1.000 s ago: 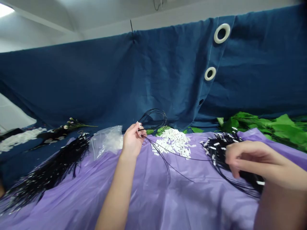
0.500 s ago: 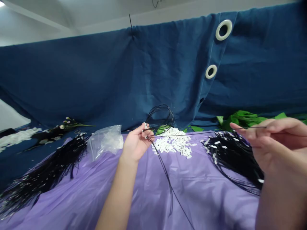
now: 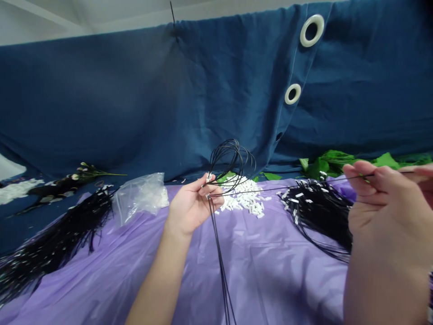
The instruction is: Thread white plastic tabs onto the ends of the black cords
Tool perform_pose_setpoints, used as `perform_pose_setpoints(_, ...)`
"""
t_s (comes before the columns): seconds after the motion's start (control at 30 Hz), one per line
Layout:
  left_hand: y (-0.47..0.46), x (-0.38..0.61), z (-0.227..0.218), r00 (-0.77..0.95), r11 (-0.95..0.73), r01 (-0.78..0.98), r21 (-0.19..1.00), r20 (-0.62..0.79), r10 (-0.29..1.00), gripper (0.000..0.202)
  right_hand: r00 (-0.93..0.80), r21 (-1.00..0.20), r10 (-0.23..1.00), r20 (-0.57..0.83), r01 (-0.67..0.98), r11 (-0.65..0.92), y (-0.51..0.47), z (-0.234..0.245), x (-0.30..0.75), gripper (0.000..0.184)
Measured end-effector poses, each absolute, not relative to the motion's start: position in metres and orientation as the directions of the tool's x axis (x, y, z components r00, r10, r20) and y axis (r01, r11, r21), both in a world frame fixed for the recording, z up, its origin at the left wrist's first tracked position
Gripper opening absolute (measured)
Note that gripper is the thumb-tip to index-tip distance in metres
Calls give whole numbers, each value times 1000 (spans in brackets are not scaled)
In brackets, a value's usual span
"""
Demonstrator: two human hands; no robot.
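My left hand point(image 3: 191, 205) is closed in a pinch on a looped bundle of thin black cords point(image 3: 219, 253) with small white ends at the fingertips. Its loops stand up above the fingers and several strands hang straight down. From the left hand one strand runs taut to the right. My right hand point(image 3: 380, 203) grips that strand between thumb and fingers at the far right. Behind my left hand, a pile of small white pieces point(image 3: 248, 196) lies on the purple sheet point(image 3: 264, 262).
Black cords with white ends point(image 3: 318, 216) lie at right, and another black bundle point(image 3: 64, 230) at left. A clear plastic bag point(image 3: 138, 198) rests left of my left hand. Green leaves point(image 3: 333, 162) and a blue curtain point(image 3: 145, 104) are behind. More fingers point(image 3: 424, 174) show at the right edge.
The view has shifted slightly. The looped cords have swung and the hanging strands now drop more steeply. My right hand has turned, still on the taut strand.
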State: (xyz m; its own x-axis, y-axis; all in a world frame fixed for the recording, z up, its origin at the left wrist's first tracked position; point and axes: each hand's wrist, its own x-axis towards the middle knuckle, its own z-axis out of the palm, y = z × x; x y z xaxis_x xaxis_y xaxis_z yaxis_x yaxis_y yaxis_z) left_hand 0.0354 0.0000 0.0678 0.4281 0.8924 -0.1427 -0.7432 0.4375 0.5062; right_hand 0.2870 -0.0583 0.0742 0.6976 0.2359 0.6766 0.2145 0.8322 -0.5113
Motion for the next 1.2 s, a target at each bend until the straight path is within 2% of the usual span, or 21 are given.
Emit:
perform_pose_setpoints(0.07, -3, 38, 69, 433, 442, -735, 514, -145, 890, 22, 723, -525, 325, 609, 61, 849, -56, 71, 299, 32)
perform_pose_setpoints(0.13, -4, 40, 69, 421, 429, -724, 540, -147, 895, 22, 701, -583, 474, 534, -101, 806, -52, 68, 312, 35)
perform_pose_setpoints(0.2, -6, 43, 68, 381, 389, -709, 587, -146, 913, 21, 608, -662, 639, 470, -235, 711, -49, 65, 322, 22)
perform_pose_setpoints(0.27, -7, 48, 67, 305, 312, -695, 648, -128, 944, 19, 488, -699, 754, 440, -341, 628, -47, 64, 328, 10)
perform_pose_setpoints(0.37, -10, 57, 64, 139, 117, -656, 746, -33, 990, 17, 287, -688, 808, 515, -424, 589, -49, 66, 322, 9)
perform_pose_setpoints(0.47, -14, 66, 59, 27, -46, -556, 830, 74, 997, 20, 160, -640, 756, 634, -439, 630, -57, 67, 303, 7)
perform_pose_setpoints(0.53, -17, 70, 56, 1, -102, -483, 870, 117, 993, 22, 181, -566, 651, 737, -362, 741, -64, 66, 288, 10)
perform_pose_setpoints(0.6, -20, 74, 53, 3, -135, -435, 890, 151, 988, 23, 200, -500, 509, 837, -101, 860, -68, 63, 273, 23)
perform_pose_setpoints(0.7, -25, 78, 50, 59, -138, -417, 899, 178, 982, 24, 2, -335, 364, 932, 391, 857, -69, 58, 255, 30)
perform_pose_setpoints(0.77, -27, 80, 49, 104, -124, -418, 900, 183, 978, 24, -136, -225, 349, 927, 542, 810, -65, 55, 247, 23)
perform_pose_setpoints(0.9, -32, 82, 51, 169, -75, -435, 897, 163, 972, 24, -190, -172, 365, 911, 630, 757, -58, 49, 240, 15)
perform_pose_setpoints(1.2, -36, 84, 53, 270, 33, -482, 876, 113, 956, 23, -217, -154, 405, 888, 690, 707, -59, 44, 239, 18)
